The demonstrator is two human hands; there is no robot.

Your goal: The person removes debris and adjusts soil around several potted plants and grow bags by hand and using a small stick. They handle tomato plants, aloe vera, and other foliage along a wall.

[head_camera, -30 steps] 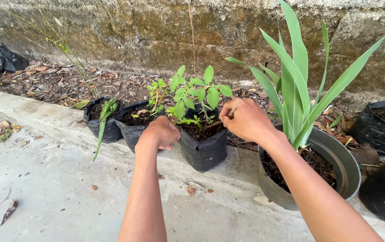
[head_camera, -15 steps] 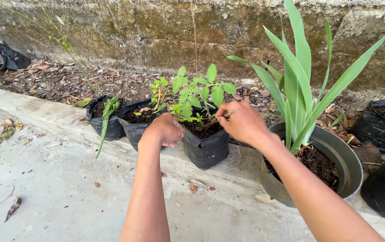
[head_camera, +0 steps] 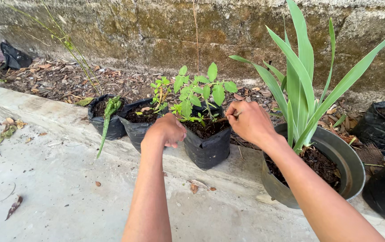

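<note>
Your left hand point(head_camera: 168, 130) is curled on the rim of the middle black grow bag point(head_camera: 208, 150), fingers bent together against its left edge; whether they pinch the plastic, you cannot tell from here; your right hand point(head_camera: 248, 122) hovers over the bag's right rim, thumb and fingers pinched on a thin brown stem point(head_camera: 225, 119) that lies nearly level, its long axis running left to right, the free end pointing left into the seedling point(head_camera: 201, 92); the seedling stands upright in dark soil, leaves spread wide; the bag sits on the concrete ledge point(head_camera: 44, 116), upright, mouth up; just left of it stand 2 more black bags point(head_camera: 132, 130), touching each other, the far one with a drooping green leaf point(head_camera: 105, 125) hanging over its side; right of your wrist a round grey pot point(head_camera: 336, 152) holds a tall plant with long blades point(head_camera: 300, 76) pointing up; a mossy wall point(head_camera: 156, 27) runs behind; no labels show on any bag.
</note>
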